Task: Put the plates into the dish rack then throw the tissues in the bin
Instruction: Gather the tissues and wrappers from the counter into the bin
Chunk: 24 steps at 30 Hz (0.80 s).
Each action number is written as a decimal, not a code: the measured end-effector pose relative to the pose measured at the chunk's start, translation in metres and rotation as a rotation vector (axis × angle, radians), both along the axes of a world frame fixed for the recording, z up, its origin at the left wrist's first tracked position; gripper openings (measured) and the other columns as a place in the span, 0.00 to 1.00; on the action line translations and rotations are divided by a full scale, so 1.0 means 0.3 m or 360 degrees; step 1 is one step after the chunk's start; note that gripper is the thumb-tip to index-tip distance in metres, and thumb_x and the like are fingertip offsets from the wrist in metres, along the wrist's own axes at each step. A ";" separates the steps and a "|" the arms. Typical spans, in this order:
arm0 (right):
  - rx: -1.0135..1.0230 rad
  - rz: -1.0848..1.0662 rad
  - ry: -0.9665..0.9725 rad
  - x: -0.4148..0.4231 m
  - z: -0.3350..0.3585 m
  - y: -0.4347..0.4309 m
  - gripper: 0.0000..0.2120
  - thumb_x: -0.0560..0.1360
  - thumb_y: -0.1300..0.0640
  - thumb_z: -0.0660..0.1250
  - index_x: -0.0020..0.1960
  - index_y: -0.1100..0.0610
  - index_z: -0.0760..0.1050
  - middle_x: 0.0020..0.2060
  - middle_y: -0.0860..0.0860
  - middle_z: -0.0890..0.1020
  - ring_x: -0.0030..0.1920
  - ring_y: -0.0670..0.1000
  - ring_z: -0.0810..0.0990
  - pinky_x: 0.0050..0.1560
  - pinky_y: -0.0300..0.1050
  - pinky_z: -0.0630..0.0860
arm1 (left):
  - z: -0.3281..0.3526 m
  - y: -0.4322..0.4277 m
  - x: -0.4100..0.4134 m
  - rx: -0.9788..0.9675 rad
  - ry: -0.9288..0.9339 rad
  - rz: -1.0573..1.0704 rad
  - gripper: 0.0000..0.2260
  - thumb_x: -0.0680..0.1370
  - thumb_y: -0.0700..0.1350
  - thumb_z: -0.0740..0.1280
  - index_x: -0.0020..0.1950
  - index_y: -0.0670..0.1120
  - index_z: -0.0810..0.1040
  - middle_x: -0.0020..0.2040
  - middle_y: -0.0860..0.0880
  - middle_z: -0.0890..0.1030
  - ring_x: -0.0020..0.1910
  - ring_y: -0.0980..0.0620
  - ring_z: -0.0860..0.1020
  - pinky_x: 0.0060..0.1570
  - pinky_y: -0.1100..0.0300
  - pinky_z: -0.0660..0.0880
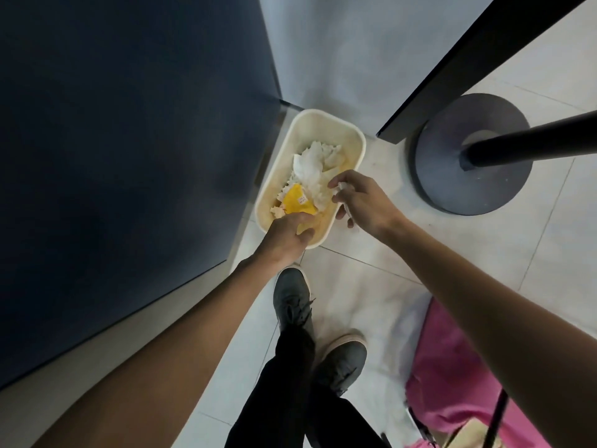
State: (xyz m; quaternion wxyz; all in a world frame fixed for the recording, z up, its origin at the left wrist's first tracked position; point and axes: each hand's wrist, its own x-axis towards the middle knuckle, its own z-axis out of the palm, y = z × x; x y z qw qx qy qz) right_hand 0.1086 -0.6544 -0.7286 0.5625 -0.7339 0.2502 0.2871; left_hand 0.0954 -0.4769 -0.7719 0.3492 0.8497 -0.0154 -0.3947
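Left grip (286, 236) hangs over the near end of the bin (326, 126), fingertips at a yellow wrapper (295, 202); I cannot tell whether it clasps anything. Crumpled tissues (313, 163) lie inside the bin. Right grip (363, 202) pinches one more tissue (343, 187) just above the right rim, not yet dropped. No plates or rack show here. By the task's order that part is likely done, with only this last drop left.
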 end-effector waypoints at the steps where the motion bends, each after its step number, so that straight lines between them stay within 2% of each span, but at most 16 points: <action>1: -0.0013 -0.0001 -0.0031 0.013 -0.004 0.008 0.08 0.75 0.62 0.60 0.51 0.54 0.75 0.41 0.53 0.78 0.36 0.52 0.80 0.32 0.45 0.73 | 0.000 0.008 -0.003 -0.0016 -0.0034 0.0063 0.13 0.81 0.40 0.65 0.65 0.43 0.79 0.65 0.47 0.80 0.64 0.49 0.76 0.56 0.69 0.66; 5: 0.0038 -0.0076 -0.0113 0.053 -0.006 0.047 0.08 0.74 0.61 0.65 0.51 0.52 0.75 0.41 0.51 0.79 0.40 0.52 0.83 0.42 0.49 0.77 | 0.005 0.055 -0.007 -0.0094 -0.0111 0.0508 0.11 0.79 0.32 0.63 0.54 0.41 0.82 0.55 0.47 0.84 0.59 0.52 0.80 0.61 0.62 0.73; 9: 0.0118 -0.0053 -0.0091 0.048 -0.010 0.091 0.09 0.72 0.62 0.68 0.50 0.53 0.75 0.45 0.56 0.82 0.48 0.56 0.83 0.54 0.54 0.77 | 0.023 0.085 -0.017 -0.0169 -0.0133 0.0713 0.11 0.76 0.28 0.61 0.49 0.39 0.81 0.50 0.46 0.85 0.55 0.53 0.82 0.60 0.59 0.76; 14: 0.0182 -0.0010 -0.0006 -0.012 -0.019 0.111 0.08 0.74 0.52 0.70 0.51 0.55 0.78 0.49 0.50 0.82 0.53 0.50 0.79 0.52 0.44 0.72 | 0.041 0.085 -0.016 -0.0227 -0.0134 0.0743 0.11 0.76 0.28 0.62 0.51 0.38 0.81 0.51 0.45 0.85 0.55 0.51 0.82 0.60 0.59 0.75; 18: 0.0020 0.0111 -0.0030 -0.051 -0.019 0.087 0.06 0.76 0.53 0.67 0.49 0.54 0.79 0.46 0.47 0.82 0.51 0.48 0.79 0.46 0.39 0.71 | 0.046 0.067 -0.001 -0.0194 -0.0087 0.0664 0.11 0.77 0.30 0.62 0.52 0.40 0.82 0.52 0.47 0.85 0.55 0.53 0.81 0.59 0.64 0.74; 20: -0.0031 0.0112 -0.0036 -0.058 -0.013 0.070 0.07 0.77 0.55 0.65 0.49 0.56 0.80 0.46 0.50 0.83 0.51 0.51 0.79 0.48 0.43 0.74 | 0.052 0.060 -0.002 -0.0157 -0.0068 0.0621 0.11 0.78 0.30 0.62 0.52 0.40 0.82 0.52 0.47 0.84 0.55 0.53 0.81 0.58 0.65 0.74; 22: -0.0043 0.0063 -0.0026 -0.063 0.005 0.053 0.08 0.77 0.57 0.63 0.48 0.59 0.79 0.47 0.55 0.83 0.52 0.56 0.80 0.54 0.51 0.76 | 0.067 0.054 -0.005 -0.0156 -0.0051 0.0629 0.10 0.78 0.30 0.62 0.51 0.39 0.81 0.51 0.46 0.84 0.55 0.51 0.81 0.60 0.62 0.74; 24: -0.0044 0.0011 -0.0019 -0.074 0.039 0.040 0.09 0.77 0.59 0.62 0.47 0.61 0.80 0.46 0.58 0.84 0.51 0.57 0.81 0.54 0.52 0.77 | 0.101 0.048 -0.013 -0.0193 -0.0020 0.0668 0.10 0.77 0.29 0.62 0.49 0.38 0.81 0.48 0.45 0.84 0.53 0.49 0.81 0.57 0.60 0.76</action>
